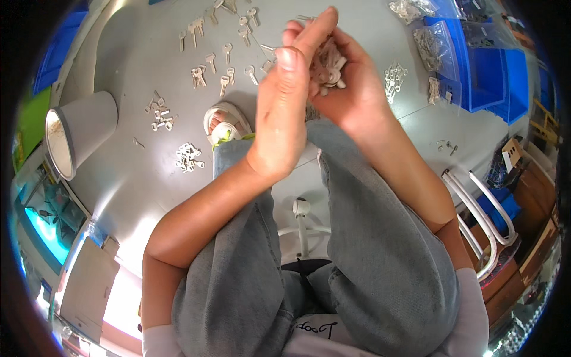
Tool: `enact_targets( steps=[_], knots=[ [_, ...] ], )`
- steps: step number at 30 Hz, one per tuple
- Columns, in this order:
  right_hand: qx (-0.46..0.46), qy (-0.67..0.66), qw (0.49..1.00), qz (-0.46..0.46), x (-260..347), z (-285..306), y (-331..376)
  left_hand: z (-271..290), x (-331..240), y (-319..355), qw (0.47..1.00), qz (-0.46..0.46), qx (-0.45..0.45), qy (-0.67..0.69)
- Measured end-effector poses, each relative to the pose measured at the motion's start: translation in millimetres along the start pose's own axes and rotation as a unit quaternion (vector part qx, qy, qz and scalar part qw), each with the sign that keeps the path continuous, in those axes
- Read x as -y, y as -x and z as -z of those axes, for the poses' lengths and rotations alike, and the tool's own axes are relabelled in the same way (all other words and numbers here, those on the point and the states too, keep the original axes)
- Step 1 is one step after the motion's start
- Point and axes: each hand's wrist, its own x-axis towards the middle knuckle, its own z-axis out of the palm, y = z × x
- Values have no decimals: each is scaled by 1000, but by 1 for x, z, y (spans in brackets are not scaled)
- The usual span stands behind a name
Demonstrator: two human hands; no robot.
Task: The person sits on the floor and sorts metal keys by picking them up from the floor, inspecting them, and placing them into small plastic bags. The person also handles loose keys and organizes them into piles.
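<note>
Several small metal key blanks point(328, 62) lay cupped in the right hand point(348, 83), the left hand point(285, 107) closing over them (stiff, light, slippery; likely best pinched by their heads).

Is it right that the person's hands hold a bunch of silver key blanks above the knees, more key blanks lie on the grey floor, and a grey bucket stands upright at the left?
Not quite. The head view shows the grey bucket lying on its side, not upright. The rest holds: the right hand cups the key blanks with the left hand against them, and more key blanks lie on the grey floor.
</note>
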Motion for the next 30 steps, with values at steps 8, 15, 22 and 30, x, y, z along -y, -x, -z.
enact_targets(
  steps=[8, 15, 22, 30],
  knots=[
    [18, 16, 998, -53, 58, 57, 31, 62, 73, 7, 950, 154, 59, -267],
    [-8, 522, 807, -276, 30, 81, 71, 29, 117, 41, 869, 41, 223, -440],
    [147, 493, 734, -443, 14, 73, 73, 13, 138, 35, 824, 99, 254, -497],
    [-96, 326, 889, -307, 28, 91, 74, 32, 131, 35, 875, 110, 170, -439]
  ],
)
